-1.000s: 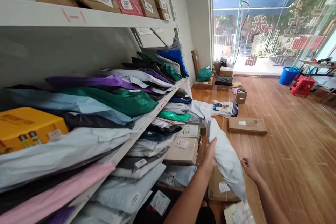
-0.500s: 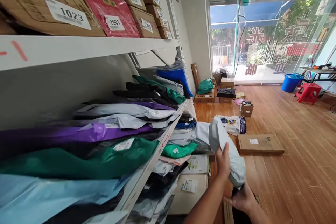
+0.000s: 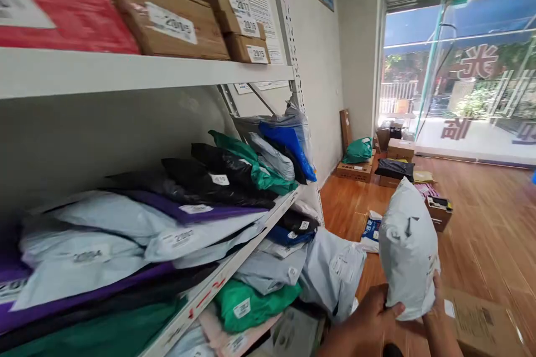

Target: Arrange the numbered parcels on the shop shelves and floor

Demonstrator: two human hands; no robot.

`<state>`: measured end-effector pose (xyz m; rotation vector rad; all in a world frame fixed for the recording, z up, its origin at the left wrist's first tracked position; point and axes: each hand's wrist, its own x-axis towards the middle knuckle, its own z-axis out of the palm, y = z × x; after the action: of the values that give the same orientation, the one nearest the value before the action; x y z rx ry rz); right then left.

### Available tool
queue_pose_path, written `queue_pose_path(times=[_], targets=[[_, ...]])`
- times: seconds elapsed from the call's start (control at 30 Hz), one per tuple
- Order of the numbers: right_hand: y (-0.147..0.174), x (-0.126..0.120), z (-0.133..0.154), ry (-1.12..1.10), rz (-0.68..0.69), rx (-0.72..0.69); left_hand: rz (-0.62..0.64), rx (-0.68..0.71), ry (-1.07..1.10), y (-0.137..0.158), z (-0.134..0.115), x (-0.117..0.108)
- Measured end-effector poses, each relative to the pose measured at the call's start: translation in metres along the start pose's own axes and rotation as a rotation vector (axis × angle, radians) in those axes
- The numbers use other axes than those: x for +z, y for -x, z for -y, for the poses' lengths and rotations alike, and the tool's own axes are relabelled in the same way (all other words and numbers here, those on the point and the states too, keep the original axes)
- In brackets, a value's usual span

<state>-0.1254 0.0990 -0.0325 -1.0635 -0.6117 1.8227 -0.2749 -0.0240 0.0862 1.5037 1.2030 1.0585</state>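
- The shelf (image 3: 234,276) runs along the left, packed with soft mailers, well off at nine o'clock from the hands.
- The white parcel bag (image 3: 408,245) stands upright at the lower right, long axis twelve to six, above both hands.
- The left hand (image 3: 371,318) pinches its bottom edge at seven o'clock.
- The right hand (image 3: 435,304) cups the corner at five o'clock; both grip it, close together, equally near.

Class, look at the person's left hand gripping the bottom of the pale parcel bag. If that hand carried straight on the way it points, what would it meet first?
The left hand points forward and right, and is already against the white parcel bag that it grips with the right hand. Beyond the bag probably only wooden floor; depth is unclear.
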Motion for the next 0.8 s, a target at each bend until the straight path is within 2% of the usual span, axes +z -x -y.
queue_pose_path(times=[0.07, 0.13, 0.2, 0.3, 0.4, 0.47, 0.53, 0.67, 0.8], targets=[[-0.05, 0.0, 0.05, -0.076, -0.037, 0.01, -0.041, -0.011, -0.021, -0.052, 0.014, -0.019], [-0.094, -0.009, 0.094, -0.109, -0.08, 0.029, -0.089, -0.102, -0.223, -0.099, 0.029, -0.047], [-0.128, -0.025, 0.123, -0.093, -0.114, 0.059, -0.123, -0.318, -0.566, -0.138, 0.048, -0.088], [-0.162, -0.054, 0.137, -0.037, -0.158, 0.15, -0.278, -0.616, -0.793, -0.176, 0.081, -0.167], [-0.184, -0.068, 0.127, 0.01, -0.224, 0.322, -0.411, -0.865, -1.019, -0.194, 0.113, -0.244], [-0.197, -0.065, 0.114, 0.042, -0.267, 0.446, -0.415, -0.934, -1.132, -0.199, 0.129, -0.286], [-0.211, -0.053, 0.1, 0.094, -0.263, 0.532, -0.372, -0.949, -1.205, -0.199, 0.141, -0.316], [-0.239, -0.013, 0.066, 0.236, -0.14, 0.56, -0.303, -0.981, -1.287, -0.184, 0.156, -0.354], [-0.26, 0.052, 0.027, 0.337, -0.02, 0.505, -0.326, -0.973, -1.331, -0.156, 0.164, -0.373]])
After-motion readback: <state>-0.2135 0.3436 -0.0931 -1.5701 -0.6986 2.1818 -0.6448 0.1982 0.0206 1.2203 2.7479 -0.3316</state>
